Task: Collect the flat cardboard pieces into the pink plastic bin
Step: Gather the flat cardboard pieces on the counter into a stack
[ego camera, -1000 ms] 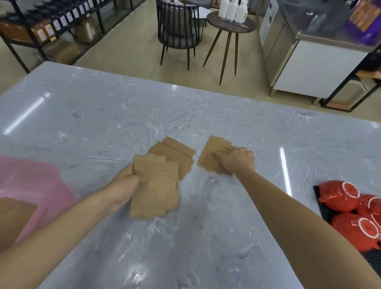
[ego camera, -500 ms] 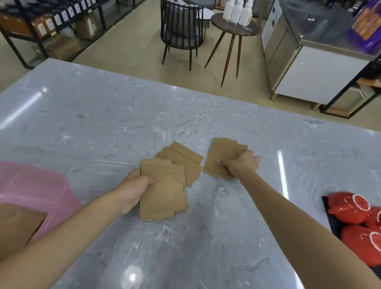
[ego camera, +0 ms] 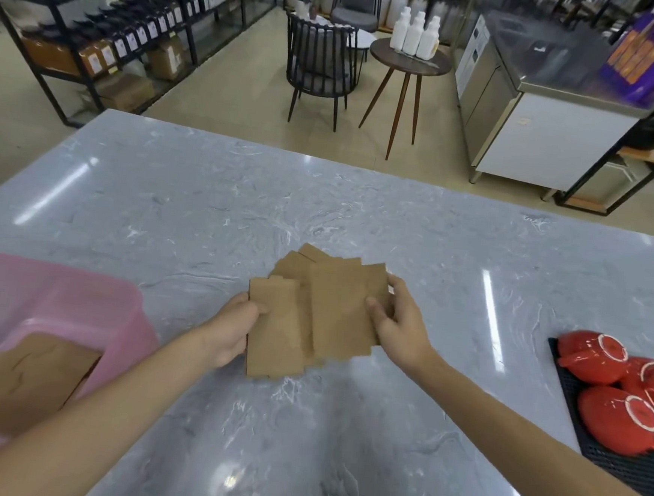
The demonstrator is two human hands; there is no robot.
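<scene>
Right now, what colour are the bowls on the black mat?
Red, with white ring bases, upturned bowls on the black mat; head view.

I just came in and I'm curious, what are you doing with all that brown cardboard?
A person is tidying flat cardboard pieces on a grey marble table. The left hand holds one side of the bunch and the right hand holds the other. A pink plastic bin at the left already has cardboard in it.
</scene>
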